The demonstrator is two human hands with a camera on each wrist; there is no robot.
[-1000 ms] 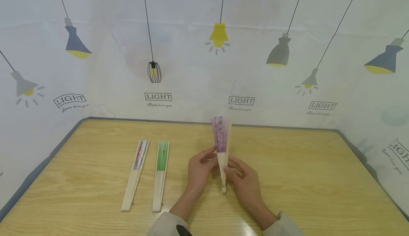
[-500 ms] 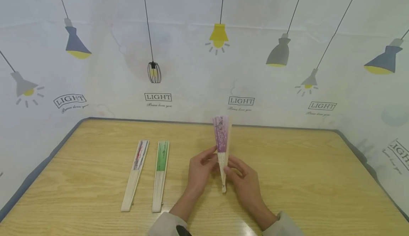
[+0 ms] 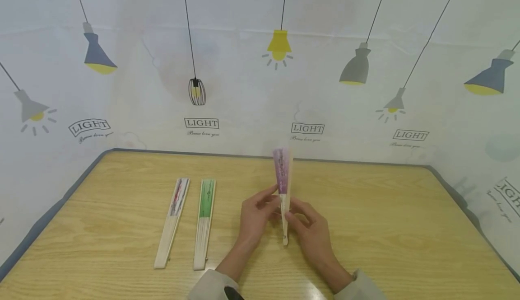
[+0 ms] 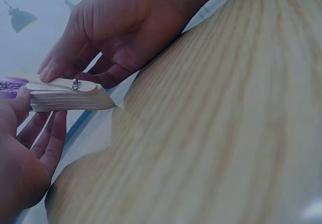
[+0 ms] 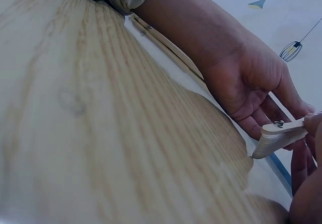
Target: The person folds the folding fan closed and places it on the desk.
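A purple hand fan (image 3: pixel 281 171) with pale ribs stands nearly upright above the table, only slightly spread, its pivot end lowest. My left hand (image 3: pixel 256 218) pinches its ribs from the left side. From the right, my right hand (image 3: pixel 312 230) holds the outer rib, thumb on the near side. The left wrist view shows the pale rib stack (image 4: pixel 70 99) edge-on, with a small metal ring at the pivot and both hands around it. In the right wrist view the fan's pivot end (image 5: pixel 274 139) is visible, while fingers hide the rest.
Two folded fans lie to the left on the wooden table (image 3: pixel 386 218): one with a green leaf (image 3: pixel 207 198), one with a white, red and grey leaf (image 3: pixel 178 197). Behind stands a pale wall covering (image 3: pixel 243 83) printed with lamps.
The purple fan has narrowed: its left side has moved right toward the right outer rib. My left fingers have shifted slightly right. My right hand and the two lying fans stay put.
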